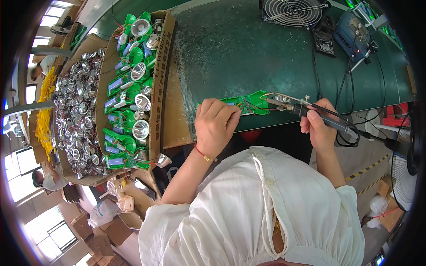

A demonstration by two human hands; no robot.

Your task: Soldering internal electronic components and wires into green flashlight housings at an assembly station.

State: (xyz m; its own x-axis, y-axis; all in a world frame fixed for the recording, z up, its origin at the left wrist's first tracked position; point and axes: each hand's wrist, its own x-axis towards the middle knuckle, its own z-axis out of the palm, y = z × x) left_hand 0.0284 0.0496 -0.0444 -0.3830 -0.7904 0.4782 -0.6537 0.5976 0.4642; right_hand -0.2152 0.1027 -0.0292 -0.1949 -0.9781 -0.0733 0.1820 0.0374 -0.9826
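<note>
My left hand (214, 126) has its fingers curled over the left end of a long green plastic lamp housing (258, 98) lying near the bench's front edge. Inside the housing is a small circuit board (246, 105) with thin red and dark wires. My right hand (320, 126) is wrapped round the black handle of a soldering iron (329, 120) with a thin feed tube along it. The iron's tip points left, over the housing's wide right end; whether it touches is too small to tell. A shiny reflector cup (282, 99) sits just behind the iron.
On the left stands a cardboard box (163, 84) of green housings with reflectors, beside another full of silvery reflector cups (77, 111). A round-grilled fan (293, 12) and a blue soldering station (353, 35) stand at the back right, with black cables (344, 84) trailing across the green bench (222, 53).
</note>
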